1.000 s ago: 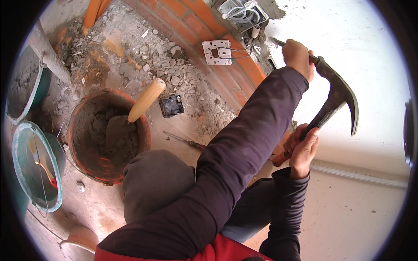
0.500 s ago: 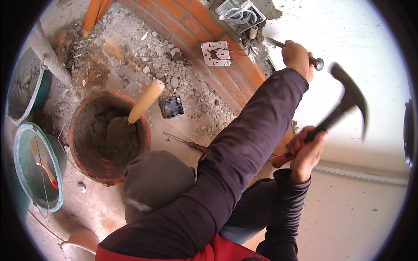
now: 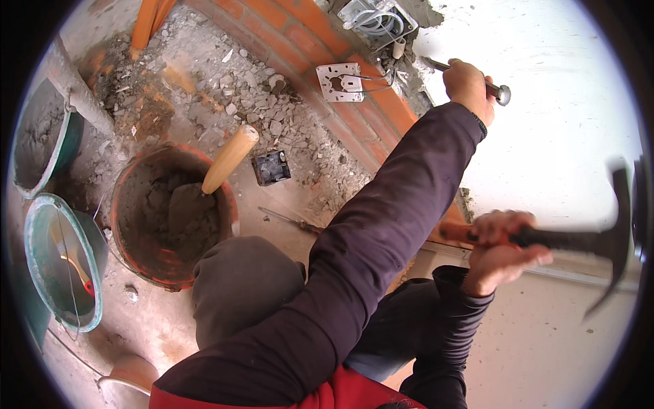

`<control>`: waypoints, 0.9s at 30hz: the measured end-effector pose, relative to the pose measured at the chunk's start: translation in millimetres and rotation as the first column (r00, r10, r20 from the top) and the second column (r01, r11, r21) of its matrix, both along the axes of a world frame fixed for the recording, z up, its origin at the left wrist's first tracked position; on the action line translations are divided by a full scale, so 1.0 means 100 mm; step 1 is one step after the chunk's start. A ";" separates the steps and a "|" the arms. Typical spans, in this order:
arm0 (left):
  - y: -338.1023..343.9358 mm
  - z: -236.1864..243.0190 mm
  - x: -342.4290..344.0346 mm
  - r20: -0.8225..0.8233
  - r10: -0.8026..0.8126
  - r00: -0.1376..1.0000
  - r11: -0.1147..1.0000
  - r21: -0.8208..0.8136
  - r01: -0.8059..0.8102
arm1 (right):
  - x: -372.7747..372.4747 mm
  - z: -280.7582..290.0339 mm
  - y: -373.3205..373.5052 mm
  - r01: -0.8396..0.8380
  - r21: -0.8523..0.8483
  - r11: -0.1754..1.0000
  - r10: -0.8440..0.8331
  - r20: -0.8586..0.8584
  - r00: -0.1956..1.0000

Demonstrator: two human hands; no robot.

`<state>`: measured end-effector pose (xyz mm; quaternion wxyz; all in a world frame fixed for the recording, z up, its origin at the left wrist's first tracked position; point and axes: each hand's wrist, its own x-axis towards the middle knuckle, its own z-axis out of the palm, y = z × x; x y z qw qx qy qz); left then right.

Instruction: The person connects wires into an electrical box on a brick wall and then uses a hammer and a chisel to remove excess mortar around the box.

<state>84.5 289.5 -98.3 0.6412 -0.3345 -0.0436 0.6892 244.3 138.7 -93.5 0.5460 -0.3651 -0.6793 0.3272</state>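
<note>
Left fingers: the left hand (image 3: 465,87) is closed around the shaft of a steel chisel (image 3: 502,95); its fingertips are partly hidden from this view.
Right fingers: the right hand (image 3: 496,264) is wrapped around the grip of a hammer (image 3: 569,240) with a long curved claw, the thumb lying along the handle; because of blur, I cannot separate each finger.
Chisel: it lies across the left edge of the white wall (image 3: 545,136), tip toward the rough mortar there; whether the tip touches, I cannot tell.
Hammer: its head is well apart from the chisel, near the lower edge of the white wall.
Work in hand: it seems to be the chiselling of this wall edge, with the hammer away from the chisel's end.
Next move: a good blow would call for a steady chisel, and the hammer face brought squarely onto its end, clear of the left fingers.
Wiring box: the wiring box (image 3: 380,26) with coiled grey cables sits just beyond the chisel tip.
Brick strip: a white mounting plate (image 3: 340,82) is on the brick strip (image 3: 300,48).
Floor: on the floor (image 3: 157,327) are a black box (image 3: 271,168), a screwdriver (image 3: 289,219) and a mortar bucket (image 3: 129,235).
</note>
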 end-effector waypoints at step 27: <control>-0.26 -0.81 -0.06 -0.270 -0.062 0.961 0.921 0.356 0.160 | 0.44 -0.38 -0.15 -0.030 0.039 0.999 0.012 0.402 0.916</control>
